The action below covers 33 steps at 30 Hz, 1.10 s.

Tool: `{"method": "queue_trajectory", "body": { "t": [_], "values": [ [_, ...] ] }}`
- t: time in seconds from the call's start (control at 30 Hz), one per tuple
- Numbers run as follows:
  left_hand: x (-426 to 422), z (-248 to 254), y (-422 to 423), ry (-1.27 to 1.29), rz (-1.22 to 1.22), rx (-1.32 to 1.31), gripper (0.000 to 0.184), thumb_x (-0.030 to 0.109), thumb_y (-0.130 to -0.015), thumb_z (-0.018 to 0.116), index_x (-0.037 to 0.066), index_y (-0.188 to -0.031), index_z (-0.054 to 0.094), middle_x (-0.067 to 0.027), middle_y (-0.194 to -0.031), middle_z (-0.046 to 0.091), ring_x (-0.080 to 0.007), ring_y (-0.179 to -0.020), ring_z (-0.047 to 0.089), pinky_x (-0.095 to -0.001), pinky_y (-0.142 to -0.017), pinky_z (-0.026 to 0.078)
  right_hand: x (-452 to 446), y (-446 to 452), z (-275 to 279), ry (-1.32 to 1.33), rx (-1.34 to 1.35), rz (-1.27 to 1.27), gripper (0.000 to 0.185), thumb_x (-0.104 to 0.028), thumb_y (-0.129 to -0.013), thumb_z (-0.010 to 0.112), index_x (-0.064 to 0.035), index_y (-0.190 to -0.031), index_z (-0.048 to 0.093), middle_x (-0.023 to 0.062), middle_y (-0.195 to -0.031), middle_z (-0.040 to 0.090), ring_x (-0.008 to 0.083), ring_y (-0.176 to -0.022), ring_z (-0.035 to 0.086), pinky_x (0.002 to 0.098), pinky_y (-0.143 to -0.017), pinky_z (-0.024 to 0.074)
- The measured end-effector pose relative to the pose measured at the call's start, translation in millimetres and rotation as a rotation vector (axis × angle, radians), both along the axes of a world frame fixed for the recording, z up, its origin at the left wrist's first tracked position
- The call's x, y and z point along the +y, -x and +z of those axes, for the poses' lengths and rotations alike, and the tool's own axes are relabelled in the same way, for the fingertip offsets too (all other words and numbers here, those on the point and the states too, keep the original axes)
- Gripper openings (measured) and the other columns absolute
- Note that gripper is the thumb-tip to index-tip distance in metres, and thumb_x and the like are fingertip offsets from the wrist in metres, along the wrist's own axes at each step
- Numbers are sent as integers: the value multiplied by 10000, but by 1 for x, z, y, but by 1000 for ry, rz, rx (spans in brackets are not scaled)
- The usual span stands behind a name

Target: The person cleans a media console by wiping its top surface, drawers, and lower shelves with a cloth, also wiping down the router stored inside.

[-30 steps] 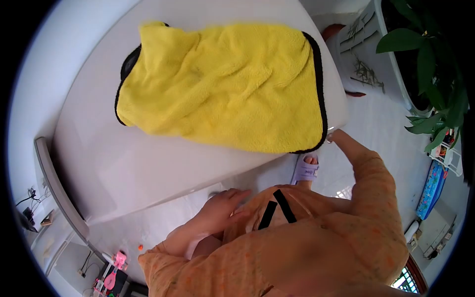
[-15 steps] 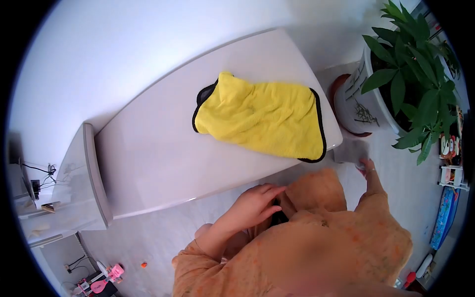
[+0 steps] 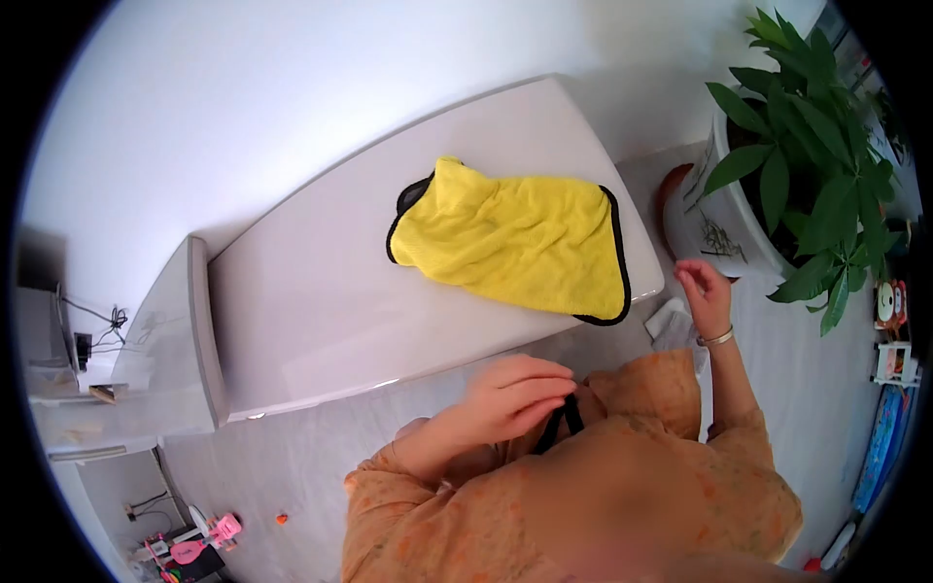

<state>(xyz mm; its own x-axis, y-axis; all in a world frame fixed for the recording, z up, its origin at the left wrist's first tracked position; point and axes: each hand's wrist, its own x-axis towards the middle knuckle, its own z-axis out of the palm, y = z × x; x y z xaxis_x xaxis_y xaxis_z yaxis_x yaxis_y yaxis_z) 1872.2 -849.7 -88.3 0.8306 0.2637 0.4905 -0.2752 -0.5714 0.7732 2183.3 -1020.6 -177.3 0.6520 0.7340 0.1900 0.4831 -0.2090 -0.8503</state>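
A yellow cloth (image 3: pixel 515 238) with black edging lies rumpled on the pale, glossy bench-like top (image 3: pixel 321 282). My left hand (image 3: pixel 520 394) hovers over my lap below the front edge, fingers stretched and loosely together, nothing seen in them. A black strap (image 3: pixel 564 418) runs just beside its fingertips; whether they touch it I cannot tell. To the right, my right hand (image 3: pixel 707 291) is raised near the corner of the top, fingers loosely bent with thumb apart, holding nothing visible. Below it is a greyish-white thing (image 3: pixel 671 325), too blurred to name.
A leafy plant (image 3: pixel 816 175) in a white pot (image 3: pixel 714 214) stands beyond the right end of the top. At left rises a grey glossy panel (image 3: pixel 165 340) with cables (image 3: pixel 112 321) nearby. Pink toys (image 3: pixel 204 539) and a small orange object (image 3: pixel 282 519) lie on the floor.
My right hand has come up and slightly left, from low beside the greyish-white thing to near the pot. My left hand has shifted slightly. The cloth stays on the top.
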Motion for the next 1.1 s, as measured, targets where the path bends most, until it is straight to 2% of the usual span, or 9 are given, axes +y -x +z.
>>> {"method": "queue_trajectory", "body": {
  "t": [0.2, 0.3, 0.4, 0.47, 0.6, 0.7, 0.9, 0.97, 1.1],
  "values": [
    [37, 49, 9, -253, 519, 0, 174, -22, -760, 704, 19, -930, 699, -118, -920, 696, -231, -770, 664, -312, -622, 524, 104, 37, 116, -230, -429, 296, 187, -20, -785, 677, -26, -971, 659, 110, -980, 645, 298, -901, 619, 331, -788, 506],
    [64, 65, -10, -293, 528, 141, 163, -35, -780, 681, 0, -939, 692, -135, -905, 687, -262, -775, 661, -311, -629, 528, 132, 43, 124, -208, -587, 394, 249, -68, -773, 697, -35, -1016, 656, 98, -1110, 629, 297, -1019, 588, 354, -851, 494],
    [89, 68, -39, -267, 422, 333, 169, 58, -838, 664, -8, -993, 679, -160, -982, 672, -304, -861, 657, -353, -724, 539, 143, 47, 112, -183, -609, 421, 261, -110, -779, 695, -54, -1029, 649, 79, -1079, 617, 287, -1018, 572, 380, -865, 481],
    [105, 46, -57, -564, 456, 509, 293, 210, -870, 662, 26, -1097, 656, -168, -1161, 628, -340, -1026, 616, -409, -869, 504, 140, 45, 109, 3, -642, 464, 177, -127, -779, 686, -69, -940, 643, 72, -938, 587, 288, -903, 570, 401, -779, 486],
    [108, 22, -89, -681, 421, 517, 432, 331, -859, 671, 47, -1180, 618, -158, -1279, 567, -365, -1174, 532, -466, -989, 422, 110, 52, 115, 55, -642, 359, 103, -136, -775, 685, -79, -820, 612, 71, -845, 529, 288, -810, 552, 409, -701, 472],
    [107, 24, -102, -742, 123, 299, 534, 367, -846, 678, 50, -1261, 567, -172, -1354, 516, -385, -1259, 465, -485, -1050, 366, 84, 54, 126, 193, -649, 373, 142, -157, -777, 692, -67, -779, 582, 78, -830, 516, 294, -777, 551, 407, -663, 460],
    [102, 23, -107, -689, 252, 495, 616, 383, -888, 611, 62, -1389, 452, -194, -1463, 406, -399, -1349, 374, -511, -1111, 286, 85, 51, 113, -52, -471, 418, 314, -207, -803, 693, -43, -1062, 625, 134, -1132, 588, 330, -1060, 573, 413, -880, 481],
    [100, 7, -115, -831, 356, 487, 566, 366, -923, 553, 69, -1393, 450, -184, -1466, 402, -401, -1347, 372, -512, -1105, 290, 96, 56, 95, 55, -650, 554, 527, -221, -807, 697, 14, -1252, 541, 199, -1354, 490, 347, -1273, 463, 411, -1043, 403],
    [130, 1, -155, -868, 305, 456, 530, 349, -949, 500, 77, -1400, 443, -186, -1468, 399, -395, -1347, 373, -509, -1101, 296, 112, 53, 87, 103, -720, 498, 620, -254, -814, 689, 66, -1301, 477, 236, -1415, 422, 348, -1340, 395, 408, -1100, 348]
  ]
}}
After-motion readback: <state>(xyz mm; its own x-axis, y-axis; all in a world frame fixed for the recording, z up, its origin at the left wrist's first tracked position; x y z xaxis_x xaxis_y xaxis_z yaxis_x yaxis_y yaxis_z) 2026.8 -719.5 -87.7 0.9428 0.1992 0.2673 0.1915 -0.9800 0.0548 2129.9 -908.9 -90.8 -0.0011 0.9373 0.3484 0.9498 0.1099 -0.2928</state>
